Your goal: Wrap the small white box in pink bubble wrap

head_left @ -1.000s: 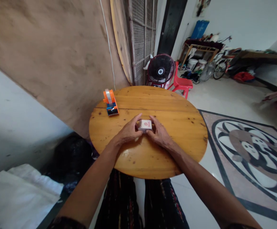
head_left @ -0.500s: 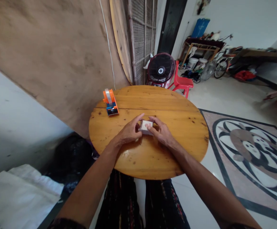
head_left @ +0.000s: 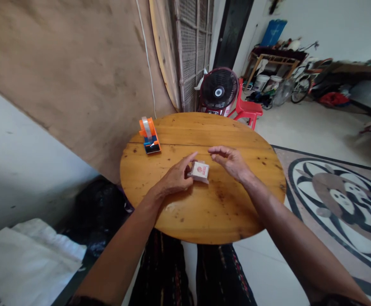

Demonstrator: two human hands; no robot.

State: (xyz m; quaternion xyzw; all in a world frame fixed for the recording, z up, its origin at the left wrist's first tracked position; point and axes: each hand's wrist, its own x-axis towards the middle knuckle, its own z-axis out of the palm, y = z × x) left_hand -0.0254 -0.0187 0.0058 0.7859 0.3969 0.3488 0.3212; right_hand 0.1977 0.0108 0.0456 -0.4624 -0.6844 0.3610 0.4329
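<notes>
A small white box (head_left: 201,169) with red print on top sits near the middle of the round wooden table (head_left: 185,221). Clear wrapping seems to stick out at its left side. My left hand (head_left: 179,173) is closed on that left side, thumb and curled fingers against it, the index finger stretched along the back. To the right of the box, my right hand (head_left: 230,161) hovers apart from it, fingers extended, thumb separate, holding nothing. An orange and blue tape dispenser (head_left: 150,138) with a clear roll stands at the table's far left.
Beyond the table are a dark fan (head_left: 219,90) and a red plastic chair (head_left: 248,109). A brown board (head_left: 86,76) leans along the left. Black bags (head_left: 98,204) and a white sack (head_left: 29,259) lie at lower left. A bicycle (head_left: 302,87) stands farther back.
My right hand has let go of the box and moved off to the right, its fingers straightening. My left hand stays at the box, whose printed top now shows fully.
</notes>
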